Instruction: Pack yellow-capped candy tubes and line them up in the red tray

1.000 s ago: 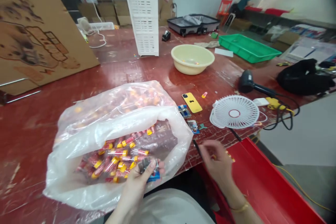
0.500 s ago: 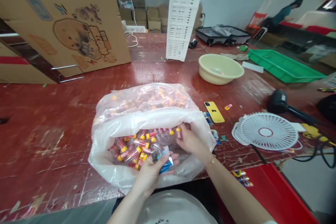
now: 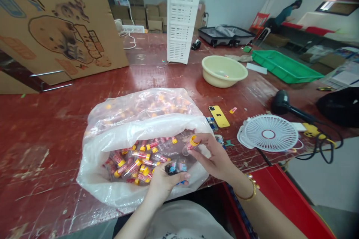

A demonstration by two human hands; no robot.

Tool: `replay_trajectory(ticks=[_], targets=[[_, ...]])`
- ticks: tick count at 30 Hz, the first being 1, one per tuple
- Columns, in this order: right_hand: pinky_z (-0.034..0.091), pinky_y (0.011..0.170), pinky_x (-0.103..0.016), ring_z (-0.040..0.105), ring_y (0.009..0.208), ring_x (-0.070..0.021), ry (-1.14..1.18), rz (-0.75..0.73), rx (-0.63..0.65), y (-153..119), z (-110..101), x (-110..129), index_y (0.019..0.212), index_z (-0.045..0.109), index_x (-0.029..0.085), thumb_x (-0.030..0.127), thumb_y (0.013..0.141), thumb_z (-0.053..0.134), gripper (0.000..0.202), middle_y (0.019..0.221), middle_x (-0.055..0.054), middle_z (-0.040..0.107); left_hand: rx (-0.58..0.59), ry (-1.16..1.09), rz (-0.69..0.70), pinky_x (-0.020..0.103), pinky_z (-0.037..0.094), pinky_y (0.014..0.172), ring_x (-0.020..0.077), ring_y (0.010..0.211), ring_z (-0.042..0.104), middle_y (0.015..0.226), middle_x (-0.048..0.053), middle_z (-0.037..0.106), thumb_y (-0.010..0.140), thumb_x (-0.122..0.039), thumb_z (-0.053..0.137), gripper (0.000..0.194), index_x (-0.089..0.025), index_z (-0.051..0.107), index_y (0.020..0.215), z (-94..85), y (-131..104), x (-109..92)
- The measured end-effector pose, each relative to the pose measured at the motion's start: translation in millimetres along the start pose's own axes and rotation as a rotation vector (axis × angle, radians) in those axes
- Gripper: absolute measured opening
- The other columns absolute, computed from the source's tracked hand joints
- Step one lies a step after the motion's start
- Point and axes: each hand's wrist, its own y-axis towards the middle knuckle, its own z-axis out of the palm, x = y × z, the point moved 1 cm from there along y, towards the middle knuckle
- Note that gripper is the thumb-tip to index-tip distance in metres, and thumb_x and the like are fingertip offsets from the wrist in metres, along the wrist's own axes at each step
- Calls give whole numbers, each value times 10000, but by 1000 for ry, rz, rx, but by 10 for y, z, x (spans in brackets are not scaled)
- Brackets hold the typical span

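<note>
A white plastic bag (image 3: 98, 149) lies on the table with its mouth toward me, full of small clear tubes (image 3: 137, 164) with yellow caps and red-pink labels. My right hand (image 3: 214, 157) pinches one yellow-ended tube (image 3: 192, 143) between thumb and fingers over the right side of the bag's mouth. In front of the bag's near edge, my left hand (image 3: 164, 183) is closed around small shiny blue and black packets (image 3: 176, 168), with the thumb on top. Its other fingers are mostly hidden behind them.
Right of the bag lie a yellow phone (image 3: 219, 116), small packets and a white fan (image 3: 267, 133). Beyond are a hair dryer (image 3: 281, 102), a cream basin (image 3: 224, 73), a green tray (image 3: 283, 68) and a white slatted tower (image 3: 182, 22). A printed carton (image 3: 64, 37) stands left; a person (image 3: 283, 15) is far off.
My right hand has come up out of the bag's mouth, turned, with a tube in its fingers. My left hand keeps the packets, now more closed. The view has shifted slightly right.
</note>
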Motion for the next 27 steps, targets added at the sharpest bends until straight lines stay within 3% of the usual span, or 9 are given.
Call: replay_trajectory(ticks=[4, 10, 12, 14, 16, 21, 27], targets=[[484, 822, -354, 573, 892, -190, 3, 10, 99, 78, 20, 13, 1020, 502, 220, 234, 859, 585, 182, 952, -62, 586, 39, 26, 25, 242, 458, 501, 160, 466, 609, 474, -41, 613, 528, -235, 848, 234, -166, 628, 564, 0, 2, -10], [482, 738, -297, 556, 766, -135, 321, 252, 214, 65, 116, -115, 911, 488, 203, 334, 830, 626, 207, 834, -10, 554, 51, -144, -38, 272, 497, 565, 172, 551, 642, 619, 14, 705, 583, -338, 829, 286, -151, 693, 751, 26, -73, -45], [483, 762, -308, 556, 815, -148, 372, 264, 261, -24, 193, -134, 953, 474, 214, 367, 779, 679, 310, 892, -19, 557, 39, -227, -109, 283, 509, 580, 174, 589, 648, 694, 42, 727, 653, -384, 782, 318, -148, 706, 852, 53, -87, -53], [498, 755, -307, 556, 875, -169, 393, 274, 292, -137, 292, -123, 1060, 424, 240, 354, 631, 803, 583, 1008, -36, 537, 37, -298, -145, 266, 504, 576, 157, 593, 640, 721, 50, 732, 712, -390, 738, 315, -145, 710, 908, 89, -83, -58], [513, 746, -305, 558, 921, -186, 345, 286, 232, -239, 383, -105, 1136, 352, 262, 271, 542, 851, 776, 1090, -50, 494, 49, -351, -137, 236, 492, 583, 134, 588, 631, 727, 48, 734, 747, -381, 713, 299, -139, 718, 923, 127, -70, -63], [490, 806, -329, 541, 948, -193, 104, 213, 11, -351, 452, -124, 1121, 343, 240, 144, 618, 742, 648, 1045, -46, 463, 94, -331, -83, 201, 470, 622, 108, 587, 615, 670, 30, 729, 757, -364, 712, 255, -137, 747, 868, 162, -76, -57], [468, 825, -322, 525, 953, -189, 87, 182, -44, -391, 411, -150, 1105, 349, 242, 129, 588, 738, 657, 1041, -41, 461, 75, -321, -54, 220, 467, 732, 144, 757, 656, 786, 25, 749, 689, -277, 781, 252, -179, 745, 919, 155, -107, -9]])
